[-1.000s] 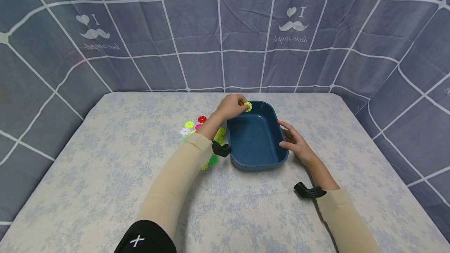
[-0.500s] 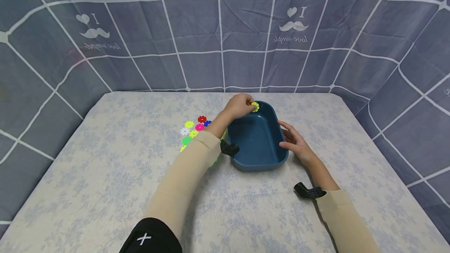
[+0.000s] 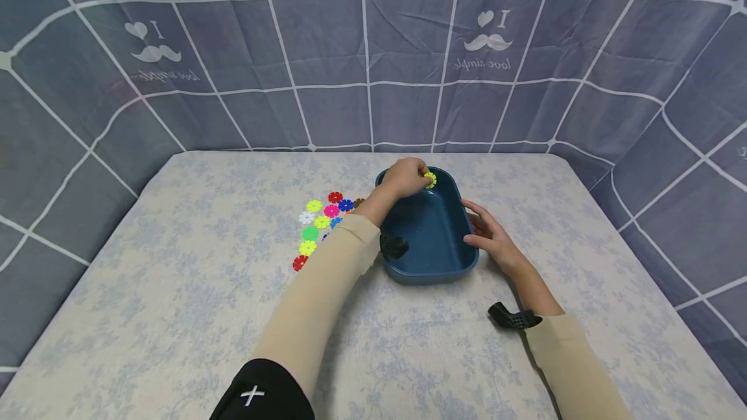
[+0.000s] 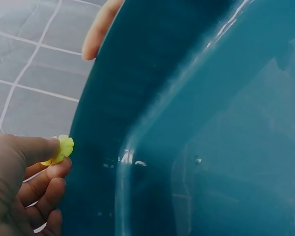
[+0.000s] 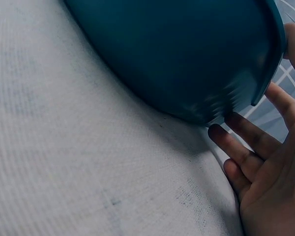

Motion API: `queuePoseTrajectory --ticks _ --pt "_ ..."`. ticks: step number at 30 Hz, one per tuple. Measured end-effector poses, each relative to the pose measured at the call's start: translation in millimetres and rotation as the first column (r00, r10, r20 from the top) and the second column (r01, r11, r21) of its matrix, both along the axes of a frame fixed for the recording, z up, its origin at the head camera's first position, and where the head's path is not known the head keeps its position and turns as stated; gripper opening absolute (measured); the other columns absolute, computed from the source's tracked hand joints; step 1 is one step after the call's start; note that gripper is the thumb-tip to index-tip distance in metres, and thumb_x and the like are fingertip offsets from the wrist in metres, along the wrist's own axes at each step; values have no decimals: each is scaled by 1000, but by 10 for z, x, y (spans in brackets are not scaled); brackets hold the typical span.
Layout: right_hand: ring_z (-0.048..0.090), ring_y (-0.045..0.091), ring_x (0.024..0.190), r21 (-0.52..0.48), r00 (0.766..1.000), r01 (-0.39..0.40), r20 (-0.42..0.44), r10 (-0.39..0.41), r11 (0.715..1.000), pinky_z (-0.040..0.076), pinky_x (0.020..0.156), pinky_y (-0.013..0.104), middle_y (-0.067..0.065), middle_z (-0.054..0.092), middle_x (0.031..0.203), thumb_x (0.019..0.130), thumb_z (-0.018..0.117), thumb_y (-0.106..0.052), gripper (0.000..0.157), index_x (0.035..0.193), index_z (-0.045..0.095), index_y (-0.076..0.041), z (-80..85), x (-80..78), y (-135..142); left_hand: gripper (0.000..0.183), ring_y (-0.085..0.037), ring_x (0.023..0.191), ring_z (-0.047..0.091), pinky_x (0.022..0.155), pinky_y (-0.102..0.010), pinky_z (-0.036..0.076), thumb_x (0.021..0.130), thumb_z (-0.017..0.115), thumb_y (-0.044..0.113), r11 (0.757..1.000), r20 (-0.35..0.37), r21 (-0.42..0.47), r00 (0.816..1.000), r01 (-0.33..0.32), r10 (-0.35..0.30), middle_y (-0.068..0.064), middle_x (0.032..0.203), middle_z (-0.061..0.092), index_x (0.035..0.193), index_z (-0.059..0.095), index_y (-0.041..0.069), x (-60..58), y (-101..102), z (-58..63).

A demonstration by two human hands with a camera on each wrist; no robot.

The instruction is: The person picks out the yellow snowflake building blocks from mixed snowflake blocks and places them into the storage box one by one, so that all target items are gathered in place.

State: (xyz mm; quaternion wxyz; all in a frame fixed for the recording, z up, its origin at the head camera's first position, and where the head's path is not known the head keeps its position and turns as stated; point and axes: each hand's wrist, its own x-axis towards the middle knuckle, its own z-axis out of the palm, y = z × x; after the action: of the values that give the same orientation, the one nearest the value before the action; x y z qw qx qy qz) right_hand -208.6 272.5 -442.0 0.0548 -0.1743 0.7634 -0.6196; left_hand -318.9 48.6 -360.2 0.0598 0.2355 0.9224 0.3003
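A dark blue plastic basin (image 3: pixel 428 232) stands on the table. My left hand (image 3: pixel 405 177) is over its far left part and pinches a yellow flower-shaped plastic disc (image 3: pixel 430 180) between thumb and fingers. In the left wrist view the yellow disc (image 4: pixel 64 149) shows at the fingertips, against the basin wall (image 4: pixel 101 128). My right hand (image 3: pixel 493 238) touches the basin's right side, its thumb at the rim. Fairly straight fingers (image 5: pixel 246 147) rest by the outer wall in the right wrist view. Left of the basin lie several coloured discs (image 3: pixel 322 221), partly hidden by my left forearm.
A pale patterned cloth (image 3: pixel 175 290) covers the table. Behind it hangs a grey-blue curtain (image 3: pixel 403 50) with white grid lines. Each wrist wears a black camera band, such as the right one (image 3: pixel 515 316).
My left hand has moved right over the basin with the yellow disc in its fingers, uncovering more discs on the table. The right hand and the basin have stayed in place.
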Motion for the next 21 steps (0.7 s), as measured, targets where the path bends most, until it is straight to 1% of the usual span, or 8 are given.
queuePoseTrajectory --ticks 4,7,10,13,17,21 --pt "45 20 126 -24 1000 -16 7 16 1000 45 92 25 28 29 150 94 55 -4 70 155 21 -9 -13 -14 14 16 -14 69 49 65 -27 40 98 59 23 1000 30 -4 999 -16 16 -2 87 61 97 67 9 -14 32 -57" --pt "45 14 124 -27 1000 -23 2 23 999 45 92 24 28 28 150 94 55 -3 70 155 21 -9 -17 -15 24 16 -14 68 49 64 -27 40 99 58 23 999 46 -14 998 -31 32 -2 89 63 100 68 10 -19 58 -102" --pt "44 16 125 -24 1000 -24 -7 24 999 44 93 24 28 28 150 94 54 -3 69 155 21 -8 -17 -15 26 18 -14 68 51 64 -28 42 99 58 24 998 49 -43 998 -46 48 -2 94 66 103 70 11 -22 92 -146" --pt "43 19 127 -21 1000 -23 -15 23 1000 43 93 23 28 28 150 94 54 -2 69 155 21 -8 -17 -12 28 18 -13 68 51 63 -28 42 98 59 26 995 50 -75 996 -68 71 -1 94 66 104 70 13 -19 132 -184" --pt "42 26 129 -18 1000 -25 -16 25 1000 44 93 24 29 28 150 94 54 -3 70 155 21 -9 -18 -9 31 16 -13 67 51 62 -27 42 98 59 27 990 54 -115 995 -81 88 1 90 63 100 68 14 -10 172 -234" --pt "42 26 129 -18 999 -35 -18 35 999 44 92 24 30 28 150 95 53 -2 69 155 20 -9 -19 -11 30 17 -13 65 50 60 -27 41 97 61 29 985 63 -148 993 -85 96 1 83 59 93 66 14 -4 204 -287"
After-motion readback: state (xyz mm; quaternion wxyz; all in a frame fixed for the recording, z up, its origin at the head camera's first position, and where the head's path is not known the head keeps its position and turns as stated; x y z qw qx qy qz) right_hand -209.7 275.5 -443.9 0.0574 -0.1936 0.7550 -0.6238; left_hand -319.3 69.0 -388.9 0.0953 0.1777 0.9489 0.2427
